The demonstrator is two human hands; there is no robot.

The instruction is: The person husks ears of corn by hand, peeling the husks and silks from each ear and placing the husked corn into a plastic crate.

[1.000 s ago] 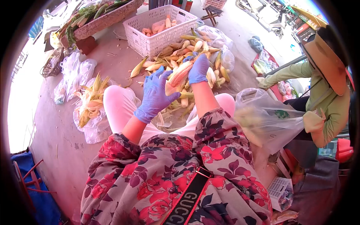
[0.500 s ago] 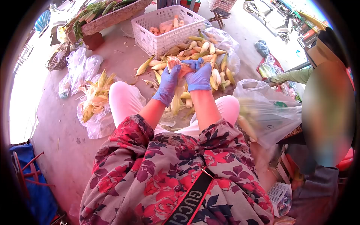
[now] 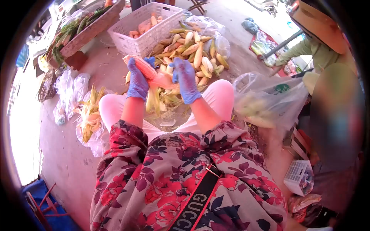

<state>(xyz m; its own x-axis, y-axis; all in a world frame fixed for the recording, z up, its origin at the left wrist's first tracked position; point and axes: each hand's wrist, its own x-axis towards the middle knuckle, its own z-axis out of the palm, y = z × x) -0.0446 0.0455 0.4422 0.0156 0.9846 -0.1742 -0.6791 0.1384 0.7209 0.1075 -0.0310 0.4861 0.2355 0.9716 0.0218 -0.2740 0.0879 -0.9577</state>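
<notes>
My left hand [image 3: 138, 81], in a blue glove, is closed around a bare-kernelled ear of corn [image 3: 145, 69]. Its tip points up and to the left. Pale corn husk [image 3: 165, 81] hangs from the ear's lower end and stretches toward my right hand [image 3: 186, 80]. That gloved hand is closed, fingers curled at the edge of the husk; its exact grip is partly hidden. Beyond both hands lies a heap of unhusked corn [image 3: 192, 49] on the ground. Loose yellow-green husks [image 3: 156, 101] lie below, between my knees.
A white plastic crate [image 3: 144, 42] holding peeled ears stands behind the heap. Left are plastic bags [image 3: 71, 88] and a bag of husks [image 3: 91, 115]. A large clear bag [image 3: 269, 96] lies at right, near another person in a green sleeve [image 3: 296, 52].
My right hand has moved away from the left, drawing husk off the ear. More kernels now show. The whole view has shifted, and the person at right has leaned in.
</notes>
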